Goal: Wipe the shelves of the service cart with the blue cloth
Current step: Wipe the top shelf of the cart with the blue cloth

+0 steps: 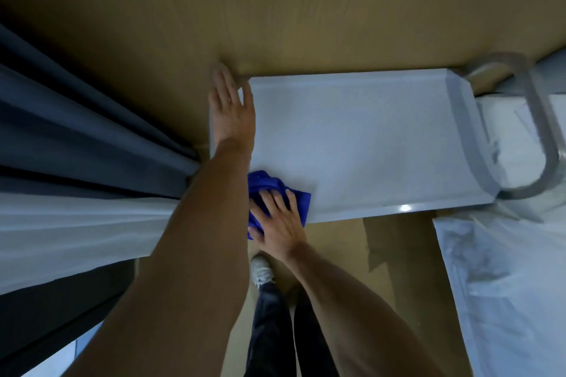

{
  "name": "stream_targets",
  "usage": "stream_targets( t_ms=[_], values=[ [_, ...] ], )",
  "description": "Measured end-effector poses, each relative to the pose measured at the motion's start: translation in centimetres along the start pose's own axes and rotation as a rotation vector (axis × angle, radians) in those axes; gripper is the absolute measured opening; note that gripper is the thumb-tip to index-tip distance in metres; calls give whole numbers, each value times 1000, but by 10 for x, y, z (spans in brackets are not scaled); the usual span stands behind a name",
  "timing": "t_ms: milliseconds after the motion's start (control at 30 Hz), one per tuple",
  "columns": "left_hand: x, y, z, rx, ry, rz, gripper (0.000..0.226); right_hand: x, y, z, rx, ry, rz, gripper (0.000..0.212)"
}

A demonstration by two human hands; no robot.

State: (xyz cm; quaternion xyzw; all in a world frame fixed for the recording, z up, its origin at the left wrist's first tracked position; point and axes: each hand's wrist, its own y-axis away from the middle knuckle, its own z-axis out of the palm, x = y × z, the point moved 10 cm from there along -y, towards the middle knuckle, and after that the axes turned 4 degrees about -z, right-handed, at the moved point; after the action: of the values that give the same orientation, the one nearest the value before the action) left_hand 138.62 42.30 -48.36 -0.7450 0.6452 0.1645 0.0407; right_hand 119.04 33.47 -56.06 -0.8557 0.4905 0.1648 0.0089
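The right hand (280, 220) lay flat, fingers spread, pressing the blue cloth (269, 193) onto the near-left corner of the service cart (367, 138) top shelf. The left hand (232, 107) rested along the shelf's left edge — fingers straight, gripping nothing. Curtains (76, 147) hung just beside.

Head view, steeply down, close
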Motion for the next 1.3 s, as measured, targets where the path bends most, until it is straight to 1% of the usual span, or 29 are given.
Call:
stream_targets(
  t_ms=[33,67,100,133,167,200,300,467,633,733,800,900,933,1033,1100,1200,1233,1300],
  values=[
    [17,4,16,-89,32,65,81,2,3,1,1,-7,12,55],
    [36,11,38,-217,100,132,76,4,7,3,8,-19,31,54],
    [55,24,63,-397,182,188,70,5,12,5,21,-34,47,52],
    [71,39,87,-576,263,208,68,8,15,6,34,-49,59,52],
    [79,51,103,-682,323,186,67,11,16,7,46,-58,63,52],
    [83,56,110,-698,351,142,68,14,17,6,58,-63,61,52],
    [89,56,106,-644,374,33,70,31,20,2,98,-68,99,51],
    [96,53,99,-663,342,-111,71,65,27,-9,192,-115,247,47],
    [102,59,104,-616,382,-209,86,123,41,-17,241,-99,363,45],
    [112,61,94,-591,403,-318,92,162,55,-19,248,-88,467,48],
    [121,61,79,-562,438,-422,86,172,59,-20,261,-112,521,49],
    [137,66,67,-556,487,-466,66,184,63,-24,260,-106,558,53],
    [139,68,67,-539,516,-464,60,193,66,-26,256,-98,556,55],
    [145,70,75,-499,533,-333,53,242,81,-39,243,-2,576,59],
    [148,72,74,-502,557,-314,59,290,97,-53,222,75,650,61],
    [159,78,66,-575,532,-336,85,359,129,-69,139,102,818,62],
    [162,76,67,-587,519,-355,91,372,134,-74,129,91,860,62],
    [166,73,63,-610,511,-397,96,374,130,-79,167,47,936,63]
  ],
)
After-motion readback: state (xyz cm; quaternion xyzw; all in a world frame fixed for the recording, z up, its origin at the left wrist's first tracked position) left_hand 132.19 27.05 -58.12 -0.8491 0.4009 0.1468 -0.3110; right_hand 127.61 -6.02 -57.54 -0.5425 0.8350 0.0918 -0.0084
